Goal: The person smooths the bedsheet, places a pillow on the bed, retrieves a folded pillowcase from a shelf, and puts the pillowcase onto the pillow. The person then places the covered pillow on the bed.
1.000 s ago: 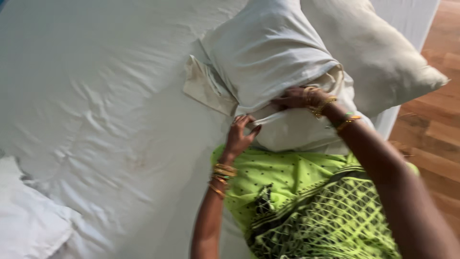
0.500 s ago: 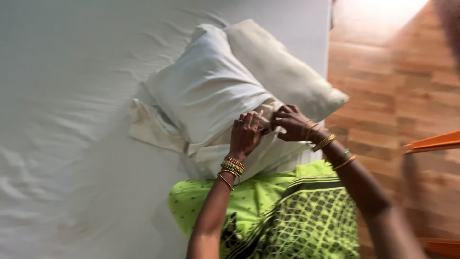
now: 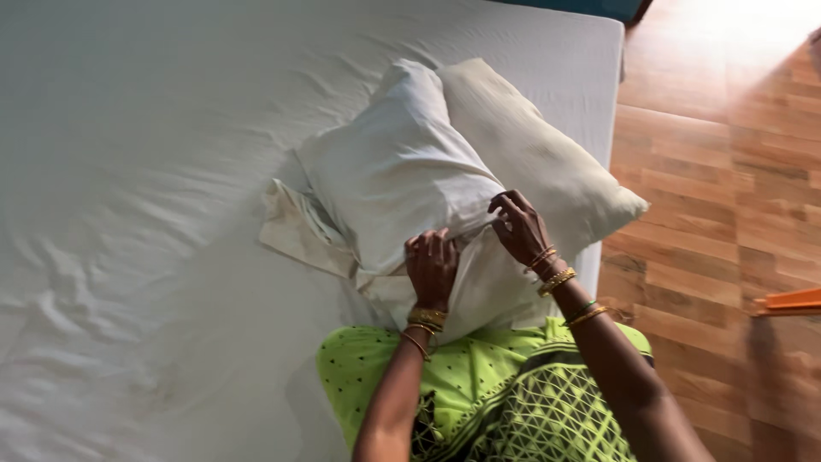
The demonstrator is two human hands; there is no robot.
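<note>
Covering most of the view, 1 white bed sheet (image 3: 154, 214) bears 2 pillows: cased pillow (image 3: 393, 171) propped against bare cream pillow (image 3: 547, 162). Since a second ago, both hands have closed in at the case's open end near the bed edge; left hand (image 3: 432, 265) and right hand (image 3: 519, 227) each pinch its hem, apparently tidying the flap

Bed (image 3: 154, 171) spreading under a wrinkled white sheet (image 3: 111, 325), filling the view from nine to twelve o'clock. Two white pillows lying on it toward one o'clock: front pillow (image 3: 393, 171) leaning against rear pillow (image 3: 530, 162). Flat cream cloth (image 3: 295, 229) lying at centre, tucked under the front pillow.
</note>
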